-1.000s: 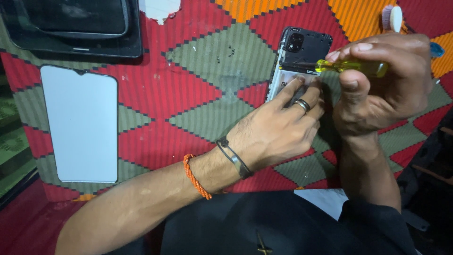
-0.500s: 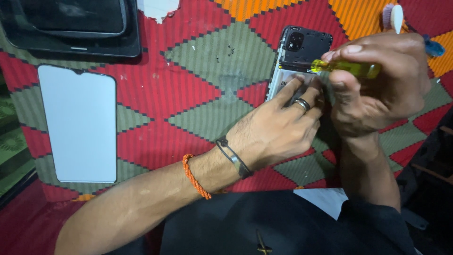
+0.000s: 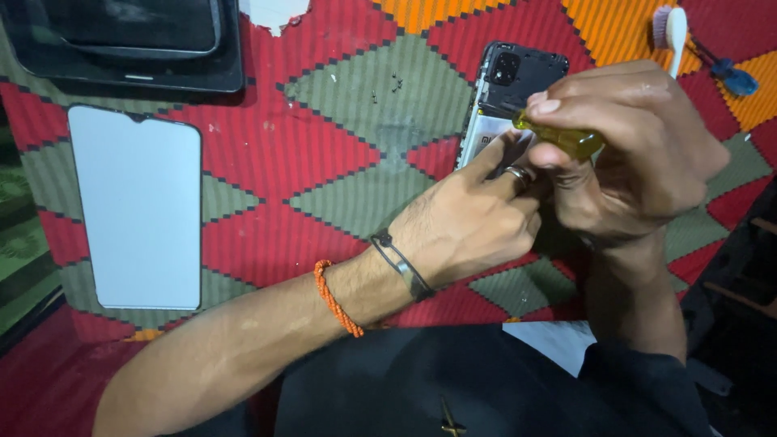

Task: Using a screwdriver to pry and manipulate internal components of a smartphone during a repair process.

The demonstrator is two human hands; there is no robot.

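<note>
- Work surface is a woven cloth (image 3: 324,146) in red, green and orange diamonds, covering all the table that shows; the room past it is dark.
- On the left lies a white phone-shaped panel (image 3: 135,206), flat; above it, a dark tray (image 3: 121,44).
- Tiny dark screws (image 3: 387,87) sit loose on a green diamond, well apart from the hands.
- Top right: a white-handled brush (image 3: 673,28).
- The opened phone (image 3: 511,85), back cover off, lies near the top centre, lower half hidden by both hands.
- Left hand (image 3: 469,226), ringed, presses fingertips down on the phone.
- Right hand (image 3: 639,154) pinches a yellow-handled screwdriver (image 3: 562,137) over the phone.
</note>
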